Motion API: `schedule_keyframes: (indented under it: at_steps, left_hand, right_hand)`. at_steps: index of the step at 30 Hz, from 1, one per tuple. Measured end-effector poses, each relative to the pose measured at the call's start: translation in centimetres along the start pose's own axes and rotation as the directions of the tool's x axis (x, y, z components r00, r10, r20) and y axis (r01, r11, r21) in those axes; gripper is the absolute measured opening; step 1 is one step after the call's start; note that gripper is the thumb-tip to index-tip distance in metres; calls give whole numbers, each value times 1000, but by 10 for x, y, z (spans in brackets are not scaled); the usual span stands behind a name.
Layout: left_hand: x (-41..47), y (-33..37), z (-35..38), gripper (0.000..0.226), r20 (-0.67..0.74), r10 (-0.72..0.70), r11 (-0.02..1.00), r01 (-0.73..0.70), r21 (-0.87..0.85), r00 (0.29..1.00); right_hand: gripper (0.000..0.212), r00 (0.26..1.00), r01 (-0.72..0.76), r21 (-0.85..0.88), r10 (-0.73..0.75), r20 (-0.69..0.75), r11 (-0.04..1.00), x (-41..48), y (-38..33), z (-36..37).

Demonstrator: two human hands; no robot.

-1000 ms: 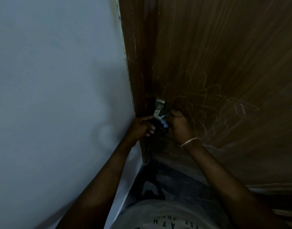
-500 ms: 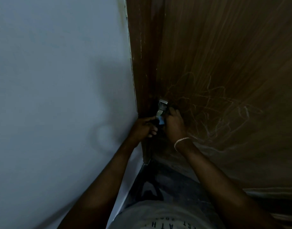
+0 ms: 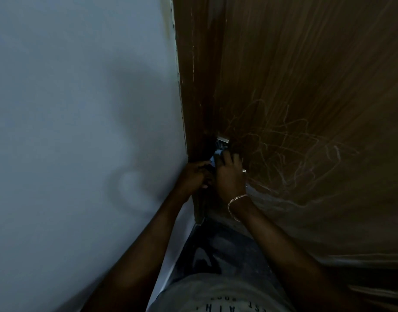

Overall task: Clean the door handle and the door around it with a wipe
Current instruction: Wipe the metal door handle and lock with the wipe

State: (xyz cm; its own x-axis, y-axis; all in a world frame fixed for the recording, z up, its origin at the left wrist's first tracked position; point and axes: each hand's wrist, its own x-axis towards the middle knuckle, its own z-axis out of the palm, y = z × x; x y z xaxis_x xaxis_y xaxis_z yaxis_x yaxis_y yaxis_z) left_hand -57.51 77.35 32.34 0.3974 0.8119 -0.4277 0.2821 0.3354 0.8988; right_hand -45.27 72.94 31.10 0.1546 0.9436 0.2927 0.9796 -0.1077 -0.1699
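The right hand (image 3: 229, 174) is curled, knuckles toward the camera, and its fingertips pinch a small, crumpled light blue wipe (image 3: 216, 154) against the lower part of the silver metal door handle (image 3: 222, 140). Only the handle's flat, rectangular upper end shows, bright and smooth above the fingers. A thin, gold-coloured chain bracelet (image 3: 236, 199) hangs loosely round that wrist.

Just to the left, nearly touching the right hand, the left hand (image 3: 194, 176) has its fingers bent in toward the dark edge of the door below the handle. It is too dark there to tell whether it grips anything.

The handle sits near the left edge of the brown wood-grain door (image 3: 306, 75), whose surface has fine vertical streaks and a dull sheen. Thin, pale looping scribbles (image 3: 294, 154) spread across the door to the right of the handle. To the left of the door runs a darker brown door frame (image 3: 198, 75) with small chipped spots, and beyond it a smooth, matt pale grey-blue wall (image 3: 81, 109). Near the camera lie a dark mottled floor (image 3: 229, 246) and the person's light grey printed shirt (image 3: 216, 293).
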Motion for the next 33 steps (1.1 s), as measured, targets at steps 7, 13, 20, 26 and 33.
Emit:
schedule_keyframes:
  at_steps: [7, 13, 20, 26, 33]
  left_hand:
    - [3, 0, -3, 30, 15, 0, 999, 0, 40, 1000]
    - [2, -1, -1, 31, 1, -5, 999, 4, 52, 1000]
    - [-1, -2, 3, 25, -12, -26, 999, 27, 31, 1000]
    - [-1, -6, 4, 24, -44, -43, 999, 44, 10, 998]
    - [-2, -11, -6, 24, -41, -66, 998, 66, 5, 997]
  right_hand:
    - [34, 999, -11, 2, 11, -33, 1000, 6, -7, 3]
    - [34, 996, -44, -11, 44, 81, 999, 22, -8, 1]
    - [35, 991, 22, -90, -10, 133, 996, 16, -4, -1]
    - [23, 983, 77, -108, -58, 174, 991, 30, -19, -7]
    - [25, 981, 172, -77, -163, 103, 982, 6, -9, 0]
